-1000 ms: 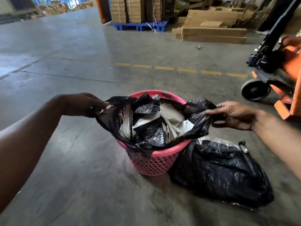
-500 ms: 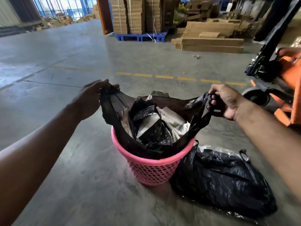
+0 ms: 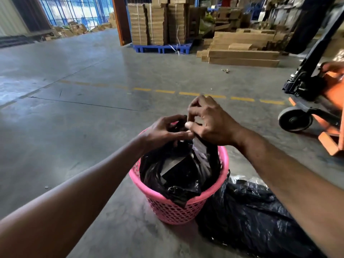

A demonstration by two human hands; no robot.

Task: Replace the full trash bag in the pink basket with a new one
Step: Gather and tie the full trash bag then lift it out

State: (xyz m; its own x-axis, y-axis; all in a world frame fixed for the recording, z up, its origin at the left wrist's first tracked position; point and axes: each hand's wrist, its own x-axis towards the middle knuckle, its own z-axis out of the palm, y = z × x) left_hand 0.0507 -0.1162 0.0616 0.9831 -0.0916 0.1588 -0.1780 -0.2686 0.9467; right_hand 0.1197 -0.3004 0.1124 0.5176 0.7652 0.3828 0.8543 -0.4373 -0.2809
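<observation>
A pink perforated basket (image 3: 178, 211) stands on the concrete floor in the lower middle. A full black trash bag (image 3: 178, 170) sits inside it, its top gathered upward over the rim. My left hand (image 3: 165, 131) and my right hand (image 3: 210, 123) meet above the basket, both pinching the bag's bunched top edges together. The fingers hide the exact fold of the plastic. A second black trash bag (image 3: 249, 218) lies crumpled on the floor against the basket's right side.
An orange pallet jack (image 3: 316, 112) with a grey wheel stands at the right. Stacked cardboard on a blue pallet (image 3: 162, 48) and long flat boxes (image 3: 242, 56) lie at the back. A dashed yellow line (image 3: 186, 94) crosses the floor beyond the basket.
My hands, which held the bag's edges wide apart, have come together above the basket's centre, closing the bag's mouth. The paper waste inside is now covered.
</observation>
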